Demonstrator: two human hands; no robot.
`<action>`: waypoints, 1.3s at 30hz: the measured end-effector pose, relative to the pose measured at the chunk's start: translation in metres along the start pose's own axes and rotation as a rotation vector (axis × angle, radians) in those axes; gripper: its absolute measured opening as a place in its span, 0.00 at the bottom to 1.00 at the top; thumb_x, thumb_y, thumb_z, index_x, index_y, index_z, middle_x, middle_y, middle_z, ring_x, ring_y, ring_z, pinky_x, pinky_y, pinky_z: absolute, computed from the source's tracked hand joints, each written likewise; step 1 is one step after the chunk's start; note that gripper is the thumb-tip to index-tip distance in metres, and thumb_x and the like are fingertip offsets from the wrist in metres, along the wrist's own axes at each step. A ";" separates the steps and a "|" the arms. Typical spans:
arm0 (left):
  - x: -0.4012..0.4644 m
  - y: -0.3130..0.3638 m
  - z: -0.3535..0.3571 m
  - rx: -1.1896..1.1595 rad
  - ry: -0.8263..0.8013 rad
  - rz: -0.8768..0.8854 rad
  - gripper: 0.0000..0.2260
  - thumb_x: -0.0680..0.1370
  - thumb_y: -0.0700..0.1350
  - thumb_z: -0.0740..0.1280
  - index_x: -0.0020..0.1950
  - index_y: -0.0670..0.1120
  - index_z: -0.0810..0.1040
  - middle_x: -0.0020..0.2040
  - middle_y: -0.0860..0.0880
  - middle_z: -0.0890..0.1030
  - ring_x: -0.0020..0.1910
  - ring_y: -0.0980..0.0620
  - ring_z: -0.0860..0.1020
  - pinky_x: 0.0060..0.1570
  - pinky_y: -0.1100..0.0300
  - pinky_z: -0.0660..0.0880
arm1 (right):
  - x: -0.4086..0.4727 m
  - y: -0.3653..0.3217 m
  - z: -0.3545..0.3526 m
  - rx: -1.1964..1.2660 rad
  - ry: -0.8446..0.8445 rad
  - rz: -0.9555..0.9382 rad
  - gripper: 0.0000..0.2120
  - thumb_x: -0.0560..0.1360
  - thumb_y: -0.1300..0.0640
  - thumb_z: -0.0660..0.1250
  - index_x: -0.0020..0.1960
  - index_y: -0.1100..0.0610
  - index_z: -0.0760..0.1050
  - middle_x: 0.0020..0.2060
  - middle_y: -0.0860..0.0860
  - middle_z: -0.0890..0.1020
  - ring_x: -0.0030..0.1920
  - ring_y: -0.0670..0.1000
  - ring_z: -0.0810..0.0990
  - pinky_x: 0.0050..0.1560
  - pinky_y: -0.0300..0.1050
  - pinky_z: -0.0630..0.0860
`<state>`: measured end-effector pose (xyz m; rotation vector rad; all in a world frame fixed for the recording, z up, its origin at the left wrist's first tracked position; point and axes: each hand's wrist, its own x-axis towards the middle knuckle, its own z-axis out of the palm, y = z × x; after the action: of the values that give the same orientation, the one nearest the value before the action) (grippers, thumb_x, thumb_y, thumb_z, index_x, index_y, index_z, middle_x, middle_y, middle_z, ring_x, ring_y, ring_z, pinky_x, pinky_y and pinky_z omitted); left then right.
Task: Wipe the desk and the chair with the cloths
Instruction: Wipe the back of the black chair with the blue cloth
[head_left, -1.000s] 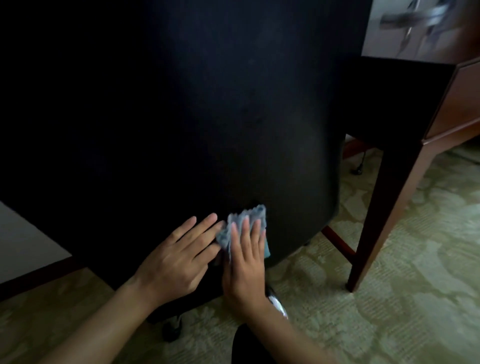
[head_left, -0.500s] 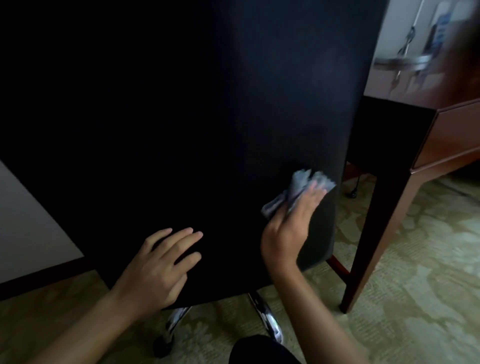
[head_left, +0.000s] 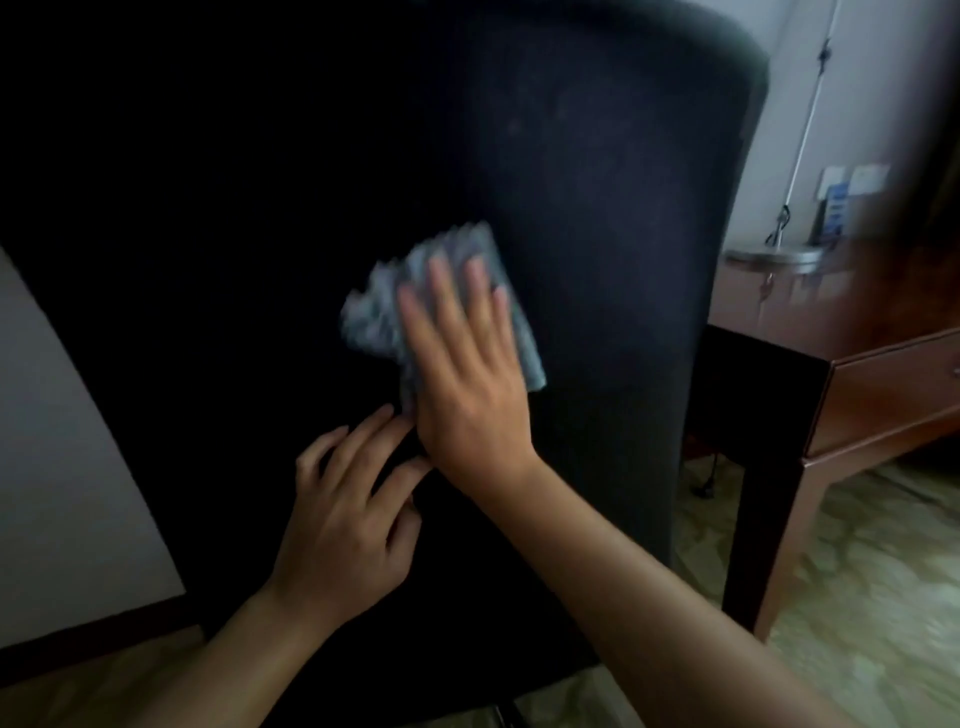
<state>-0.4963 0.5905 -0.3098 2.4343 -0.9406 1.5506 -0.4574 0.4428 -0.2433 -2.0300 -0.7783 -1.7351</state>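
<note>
Two hands work the chair back (head_left: 597, 218): our left hand (head_left: 343, 525) rests loosely against the black fabric, empty, while our right hand (head_left: 467, 374) presses the crumpled grey cloth (head_left: 379, 306) flat mid-panel. Next we likely sweep toward the upper edge; the wooden table (head_left: 883, 384) beyond awaits wiping.

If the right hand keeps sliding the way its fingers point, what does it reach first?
The right hand presses the cloth flat on the chair back, fingers pointing up. Straight on there is only more chair back, then probably its top edge, with nothing else in that line.
</note>
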 end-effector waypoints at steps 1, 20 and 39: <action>-0.002 -0.002 -0.001 0.005 0.005 0.003 0.12 0.76 0.43 0.60 0.57 0.48 0.75 0.65 0.44 0.75 0.68 0.45 0.71 0.68 0.49 0.61 | -0.021 0.003 -0.002 0.006 -0.083 -0.111 0.23 0.79 0.60 0.62 0.73 0.62 0.65 0.74 0.60 0.62 0.77 0.61 0.54 0.75 0.60 0.53; 0.159 0.078 0.010 0.039 -0.034 0.317 0.17 0.69 0.40 0.65 0.57 0.44 0.80 0.72 0.43 0.73 0.75 0.43 0.65 0.70 0.43 0.62 | 0.017 0.155 -0.106 -0.012 0.198 0.575 0.30 0.77 0.67 0.59 0.77 0.60 0.55 0.76 0.58 0.59 0.75 0.59 0.60 0.68 0.53 0.68; 0.061 0.088 0.084 0.006 -0.272 0.476 0.11 0.72 0.41 0.64 0.52 0.45 0.81 0.71 0.43 0.73 0.76 0.45 0.62 0.75 0.43 0.57 | -0.288 0.038 -0.023 0.142 0.223 1.943 0.27 0.82 0.59 0.52 0.79 0.49 0.49 0.78 0.48 0.51 0.77 0.50 0.51 0.75 0.47 0.52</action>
<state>-0.4617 0.4595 -0.3182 2.5987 -1.6667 1.3458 -0.4794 0.3493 -0.5185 -1.2546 0.9399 -0.5529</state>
